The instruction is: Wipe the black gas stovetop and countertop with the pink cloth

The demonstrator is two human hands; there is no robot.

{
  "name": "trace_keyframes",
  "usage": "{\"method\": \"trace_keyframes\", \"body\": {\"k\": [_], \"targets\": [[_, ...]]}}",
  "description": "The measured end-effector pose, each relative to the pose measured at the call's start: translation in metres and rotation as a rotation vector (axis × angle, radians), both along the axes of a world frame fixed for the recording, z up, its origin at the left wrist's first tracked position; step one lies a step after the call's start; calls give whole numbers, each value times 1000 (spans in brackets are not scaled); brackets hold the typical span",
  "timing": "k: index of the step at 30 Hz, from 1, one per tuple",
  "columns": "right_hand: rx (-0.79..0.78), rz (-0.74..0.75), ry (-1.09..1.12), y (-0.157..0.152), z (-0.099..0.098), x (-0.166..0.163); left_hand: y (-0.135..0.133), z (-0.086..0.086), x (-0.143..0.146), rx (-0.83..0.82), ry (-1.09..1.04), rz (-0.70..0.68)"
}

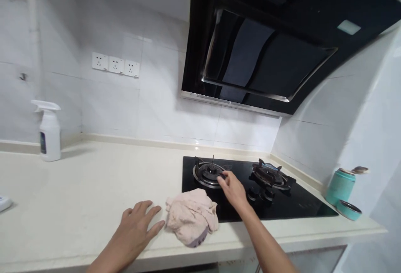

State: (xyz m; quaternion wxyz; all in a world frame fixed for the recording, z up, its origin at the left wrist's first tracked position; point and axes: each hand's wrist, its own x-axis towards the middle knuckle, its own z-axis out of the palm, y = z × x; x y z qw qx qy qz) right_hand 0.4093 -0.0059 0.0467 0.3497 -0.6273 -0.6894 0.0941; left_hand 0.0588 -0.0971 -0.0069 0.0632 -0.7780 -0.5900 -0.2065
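My right hand [232, 190] reaches over the black gas stove [300, 200] to the left burner. Its thumb and index finger are closed on the right side of the dark pot support [196, 167] there; the exact grip point is partly hidden by the fingers. My left hand [134, 227] lies low over the pale counter with its fingers spread and nothing in it. Just right of its fingertips is a crumpled pale pink cloth [191, 214], with a purple-grey patch at its lower edge. The cloth rests on the counter and overlaps the stove's front left corner.
The right burner [269, 175] carries its own pot support. Above the stove hangs a black range hood [244, 55]. A white spray bottle [50, 135] stands far left. At the right end are a turquoise jar [341, 187] and a small turquoise dish [349, 211].
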Motion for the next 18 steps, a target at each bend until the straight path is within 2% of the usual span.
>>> {"method": "trace_keyframes", "body": {"k": [1, 3, 7, 11, 18], "targets": [[-32, -94, -76, 9, 0, 13, 0, 1, 1, -5, -3, 2], [-99, -148, -178, 25, -3, 29, -1, 2, 2, -19, -14, 11], [-137, -110, -196, 50, -17, 28, -2, 3, 2, -52, -22, 20], [-154, -96, -164, 62, -24, 22, -1, 0, 0, -65, -25, 20], [-139, -84, -45, 67, -15, 30, 3, -10, -4, 11, 11, 5]]}}
